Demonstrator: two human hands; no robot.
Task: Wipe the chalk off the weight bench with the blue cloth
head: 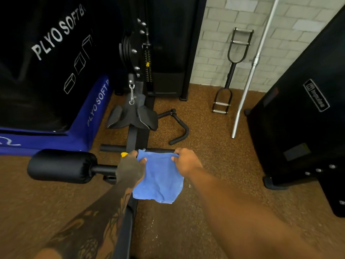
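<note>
Blue cloth (160,178) hangs spread, top corners pinched, above black bench frame (125,234); lower edge ragged.

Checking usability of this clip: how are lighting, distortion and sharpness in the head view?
Head view: dim and uneven, the plyo box at upper left nearly black; wide-angle bending shows in the leaning barbell; forearms in the foreground are soft, while the blue cloth held by the left hand and right hand is clear.
</note>
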